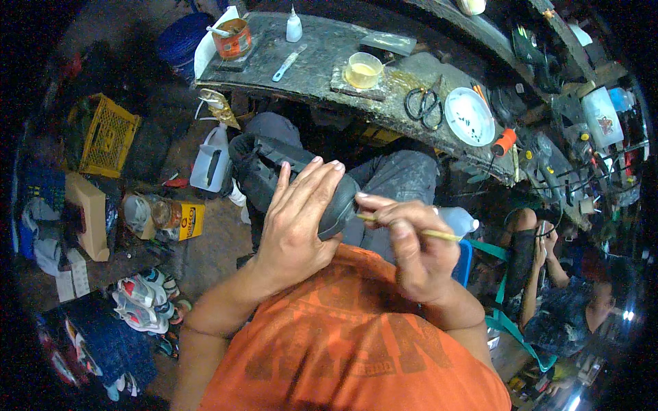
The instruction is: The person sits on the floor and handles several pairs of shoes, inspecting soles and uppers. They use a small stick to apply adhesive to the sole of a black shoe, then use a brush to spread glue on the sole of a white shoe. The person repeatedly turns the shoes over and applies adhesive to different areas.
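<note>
A black shoe (340, 207) rests over my lap, its toe end pointing toward my right hand. My left hand (295, 219) grips it, fingers stretched across the upper and thumb tucked mostly out of sight underneath. Between the closed fingers of my right hand (418, 246) is a thin yellowish stick, perhaps a brush handle (441, 235). Its front end meets or nearly meets the edge of the shoe's toe; the tip is too small to make out.
Ahead stands a worn bench (264, 51) with an orange can (233, 39), white squeeze bottle (293, 29), cutter knife (288, 63), tub (364, 70), scissors (425, 108) and white bowl (469, 116). A jug (210, 161) and yellow crate (108, 137) are left; another person (558, 308) sits right.
</note>
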Demonstrator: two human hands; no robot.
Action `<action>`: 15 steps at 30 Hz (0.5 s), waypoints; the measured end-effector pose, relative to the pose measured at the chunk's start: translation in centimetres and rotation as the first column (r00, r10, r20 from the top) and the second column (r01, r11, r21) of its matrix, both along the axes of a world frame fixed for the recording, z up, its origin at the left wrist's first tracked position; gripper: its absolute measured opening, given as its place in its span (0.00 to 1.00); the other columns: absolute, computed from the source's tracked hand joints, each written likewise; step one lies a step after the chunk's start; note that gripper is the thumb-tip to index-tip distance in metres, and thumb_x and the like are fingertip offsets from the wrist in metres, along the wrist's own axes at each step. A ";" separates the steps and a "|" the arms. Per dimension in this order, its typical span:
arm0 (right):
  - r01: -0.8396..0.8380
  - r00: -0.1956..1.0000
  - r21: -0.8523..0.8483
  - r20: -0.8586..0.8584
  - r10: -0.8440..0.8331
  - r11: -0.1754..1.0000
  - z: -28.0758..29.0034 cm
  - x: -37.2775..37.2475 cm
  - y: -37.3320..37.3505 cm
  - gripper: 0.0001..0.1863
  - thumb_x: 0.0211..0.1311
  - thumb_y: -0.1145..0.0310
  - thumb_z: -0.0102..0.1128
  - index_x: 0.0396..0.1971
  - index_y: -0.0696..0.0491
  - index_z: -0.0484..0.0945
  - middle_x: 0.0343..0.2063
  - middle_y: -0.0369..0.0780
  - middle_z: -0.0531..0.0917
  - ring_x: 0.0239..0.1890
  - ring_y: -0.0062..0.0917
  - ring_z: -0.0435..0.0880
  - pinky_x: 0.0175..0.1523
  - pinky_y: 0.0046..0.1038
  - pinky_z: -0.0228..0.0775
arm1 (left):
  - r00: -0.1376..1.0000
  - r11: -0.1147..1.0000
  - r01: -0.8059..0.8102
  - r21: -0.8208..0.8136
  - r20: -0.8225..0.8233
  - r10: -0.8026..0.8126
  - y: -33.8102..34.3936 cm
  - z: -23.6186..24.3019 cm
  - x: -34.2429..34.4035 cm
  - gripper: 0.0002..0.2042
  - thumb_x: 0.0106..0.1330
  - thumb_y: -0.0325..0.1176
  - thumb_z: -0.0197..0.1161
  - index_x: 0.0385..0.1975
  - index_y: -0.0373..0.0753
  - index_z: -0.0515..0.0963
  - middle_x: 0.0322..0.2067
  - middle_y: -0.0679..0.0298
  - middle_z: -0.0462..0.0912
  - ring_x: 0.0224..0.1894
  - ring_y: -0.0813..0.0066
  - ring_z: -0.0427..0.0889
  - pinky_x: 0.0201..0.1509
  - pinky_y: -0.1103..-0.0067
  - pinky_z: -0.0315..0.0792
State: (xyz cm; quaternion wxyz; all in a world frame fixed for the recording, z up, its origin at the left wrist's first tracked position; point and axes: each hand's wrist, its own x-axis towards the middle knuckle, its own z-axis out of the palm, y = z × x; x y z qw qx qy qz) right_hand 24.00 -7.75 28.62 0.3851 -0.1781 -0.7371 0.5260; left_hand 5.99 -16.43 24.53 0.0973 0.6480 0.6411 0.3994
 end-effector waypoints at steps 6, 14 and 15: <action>-0.054 0.998 -0.325 0.001 0.058 0.944 -0.1 0.1 0.0 0.10 0.75 0.73 0.53 0.45 0.62 0.80 0.49 0.48 0.86 0.47 0.29 0.86 0.55 0.31 0.78 | 1.000 0.997 -0.021 0.075 0.000 0.021 -1.3 -0.7 -0.2 0.41 0.43 0.21 0.70 0.66 0.32 0.69 0.64 0.48 0.74 0.70 0.47 0.69 0.76 0.47 0.52; -0.043 0.994 -0.180 0.093 0.061 0.983 -0.2 -0.2 -0.4 0.09 0.74 0.73 0.53 0.42 0.62 0.80 0.47 0.50 0.85 0.46 0.31 0.87 0.53 0.31 0.79 | 0.999 0.993 -0.043 0.112 0.022 0.041 -1.7 -1.1 0.1 0.37 0.48 0.22 0.71 0.65 0.31 0.70 0.61 0.47 0.76 0.67 0.45 0.72 0.74 0.45 0.53; -0.035 0.995 -0.205 0.082 0.052 0.978 -0.3 -0.3 -0.6 0.08 0.73 0.75 0.55 0.42 0.62 0.81 0.47 0.49 0.86 0.47 0.33 0.87 0.53 0.30 0.79 | 0.999 0.992 -0.042 0.123 0.023 0.039 -1.7 -1.1 0.2 0.37 0.48 0.22 0.71 0.64 0.31 0.71 0.61 0.47 0.76 0.67 0.45 0.72 0.74 0.45 0.53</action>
